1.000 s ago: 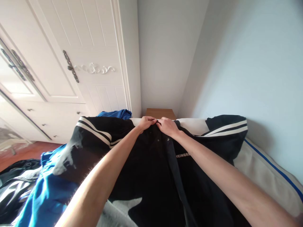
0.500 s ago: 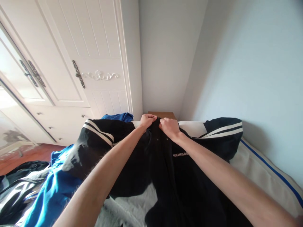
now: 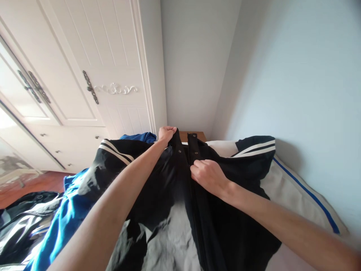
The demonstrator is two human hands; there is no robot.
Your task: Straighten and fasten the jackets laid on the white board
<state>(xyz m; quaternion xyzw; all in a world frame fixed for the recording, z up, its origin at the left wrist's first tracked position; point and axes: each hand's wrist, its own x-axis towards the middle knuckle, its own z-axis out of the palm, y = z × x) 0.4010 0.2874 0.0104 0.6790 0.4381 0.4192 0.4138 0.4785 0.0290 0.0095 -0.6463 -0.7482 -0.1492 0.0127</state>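
Observation:
A black jacket (image 3: 237,210) with white stripes on its sleeves lies spread out in front of me, its collar at the far end. My left hand (image 3: 167,134) pinches the top of the left front edge, by the collar. Lower down, my right hand (image 3: 210,175) is closed on the right front edge, just below two snap buttons. The front stands apart at the top, with a narrow gap between its two edges. Sunlight falls across the lower left part of the jacket. My right fist covers the chest area where it grips.
White wardrobe doors (image 3: 118,45) with dark handles rise at the left. Blue clothing (image 3: 60,222) and a heap of black and white clothes (image 3: 25,218) lie at the left. A pale cushion-like piece with a blue stripe (image 3: 307,195) rests against the wall (image 3: 296,75) at right.
My right hand has moved down the jacket's front edge, away from the collar. The two edges have parted at the top, showing snaps. My left hand has shifted slightly left and up.

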